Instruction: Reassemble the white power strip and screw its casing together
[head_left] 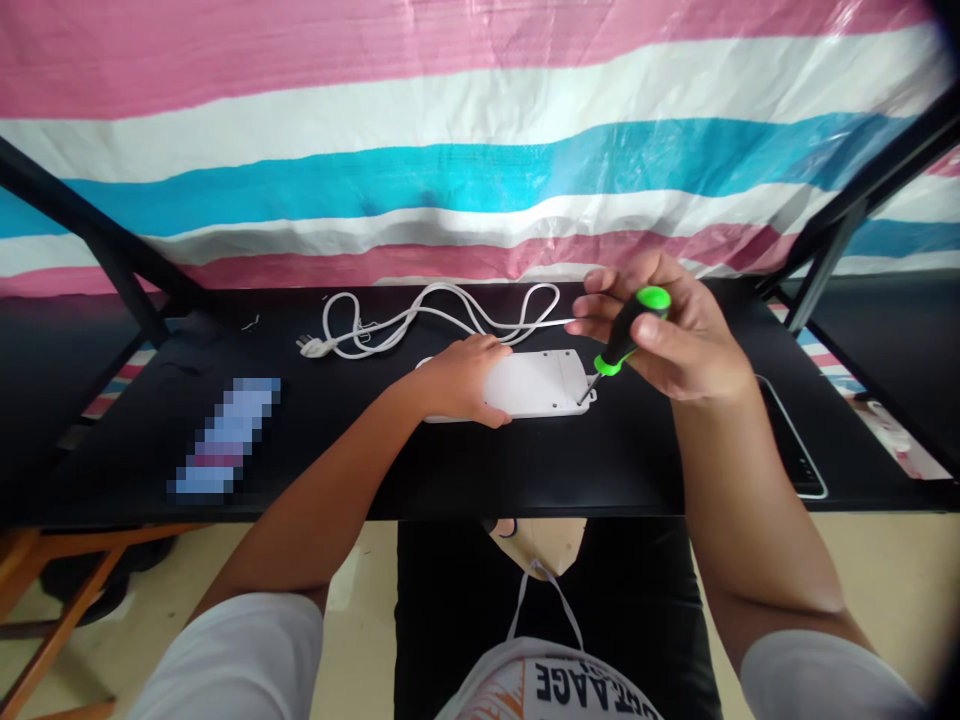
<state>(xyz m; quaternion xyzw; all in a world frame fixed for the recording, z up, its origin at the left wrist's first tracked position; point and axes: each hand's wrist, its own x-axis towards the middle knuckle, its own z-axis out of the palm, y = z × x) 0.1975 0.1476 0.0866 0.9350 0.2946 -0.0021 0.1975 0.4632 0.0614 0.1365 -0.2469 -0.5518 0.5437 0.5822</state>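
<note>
A white power strip (536, 384) lies back side up on the black table (450, 470). My left hand (457, 380) presses down on its left half. My right hand (660, 335) grips a screwdriver (626, 340) with a black and green handle. The tip sits at the strip's right front corner. The strip's white cord (442, 315) loops behind it and ends in a plug (311, 347) at the left.
A blurred-out flat object (225, 437) lies on the table's left part. A dark flat item with a white outline (795, 450) sits at the right edge. Black frame bars (840, 230) slant at both sides. A striped tarp (480, 150) hangs behind.
</note>
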